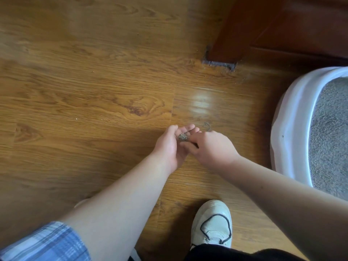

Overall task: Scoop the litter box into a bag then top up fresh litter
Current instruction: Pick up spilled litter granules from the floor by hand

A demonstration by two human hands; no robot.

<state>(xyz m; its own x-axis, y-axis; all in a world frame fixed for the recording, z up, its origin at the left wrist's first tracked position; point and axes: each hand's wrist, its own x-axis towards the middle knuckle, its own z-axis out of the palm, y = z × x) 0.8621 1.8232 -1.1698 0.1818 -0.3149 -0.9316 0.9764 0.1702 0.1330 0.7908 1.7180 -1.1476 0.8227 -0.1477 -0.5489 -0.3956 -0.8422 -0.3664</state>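
My left hand (172, 146) is cupped palm up low over the wooden floor, with a small pile of grey litter grains (183, 137) lying in it. My right hand (211, 147) is right beside it, palm down, its fingertips reaching into the left palm at the grains. A few more spilled grains (207, 126) lie on the floor just beyond my right hand. The white litter box (288, 117) stands at the right edge, filled with grey litter (331, 129). No bag or scoop is in view.
A dark wooden door frame (235, 34) rises at the upper right, with dust at its foot. My white shoe (211, 223) stands on the floor at the bottom middle. Tiny crumbs dot the wooden floor (84, 91) to the left.
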